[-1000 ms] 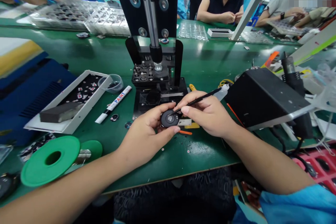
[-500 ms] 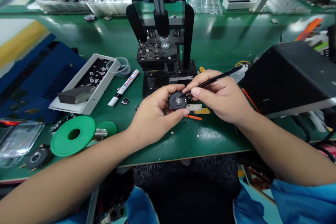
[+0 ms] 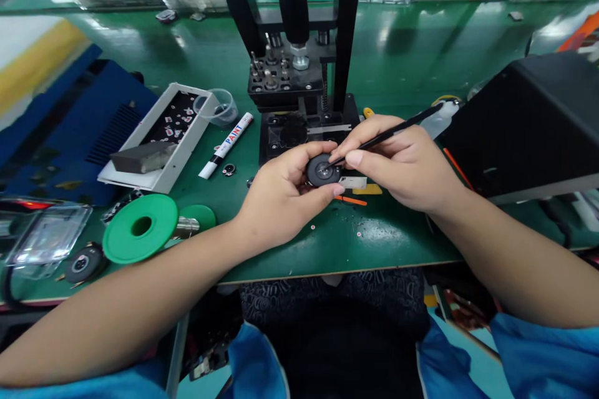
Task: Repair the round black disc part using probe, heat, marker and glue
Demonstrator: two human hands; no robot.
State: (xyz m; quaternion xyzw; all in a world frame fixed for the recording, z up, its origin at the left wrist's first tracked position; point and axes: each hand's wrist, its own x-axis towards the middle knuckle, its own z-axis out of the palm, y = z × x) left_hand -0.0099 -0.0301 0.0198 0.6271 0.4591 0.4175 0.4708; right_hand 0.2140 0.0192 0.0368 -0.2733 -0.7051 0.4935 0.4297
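Note:
My left hand (image 3: 281, 196) is closed around the edge of a round black watch case (image 3: 322, 171), thumb below and fingers above. The case's back faces up, with a sensor circle at its centre. My right hand (image 3: 397, 165) pinches slim black tweezers (image 3: 388, 134) like a pen. Their tip rests on or just over the middle of the case; I cannot tell whether it touches. Both hands are above the green bench, in front of a black press (image 3: 292, 84).
On the left are a paint marker (image 3: 226, 145), a white box (image 3: 180, 156) of small parts, a clear cup (image 3: 222, 107), a green solder spool (image 3: 140, 229) and another watch case (image 3: 84, 264). A black box-shaped unit (image 3: 552, 118) stands right. An orange strip (image 3: 352, 201) lies by the hands.
The view has shifted, so the bench appears slightly higher and further right. The tweezers' tip has moved closer to the case's centre. Both hands keep their hold.

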